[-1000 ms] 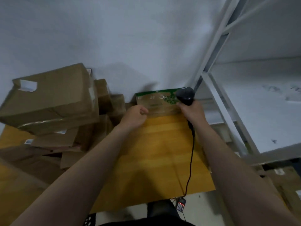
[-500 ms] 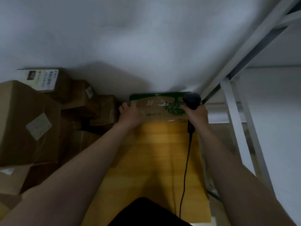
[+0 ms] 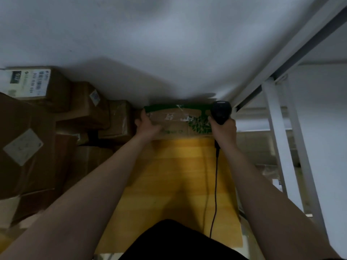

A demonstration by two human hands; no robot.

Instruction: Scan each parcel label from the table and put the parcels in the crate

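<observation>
far end of table [image 3: 169, 177], against the wall [image 3: 150, 44]: one parcel [image 3: 176, 126], flat brown cardboard with a green top edge and a green leafy print at its right end. clear tape across its face. it lies on the yellow tabletop, long side along the wall. print on it too blurred to read.

left hand [image 3: 148, 126] on the parcel's left end. fingers [image 3: 143, 114] curl up over the left corner and hold it; the palm lies on the front face.

right hand [image 3: 224, 129] at the parcel's right end, fist wrapped round the handle of a black scanner [image 3: 220, 112]. the scanner head stands above the knuckles, in front of the parcel's right corner. cannot tell whether this hand also touches the parcel.

black cable [image 3: 216, 184] drops from the scanner handle and runs down the right side of the table toward the near edge.

left of the table: a heap of brown boxes [image 3: 88, 106], stacked close, several with white labels. the top one at far left carries a large printed label [image 3: 28, 83]. the nearest box of the heap sits just beside the parcel's left end.

right: white metal rack [image 3: 277, 132], its upright and slanted rail beside the table edge.

both forearms bare, stretched forward over the table. dark clothing [image 3: 169, 241] at bottom centre.
</observation>
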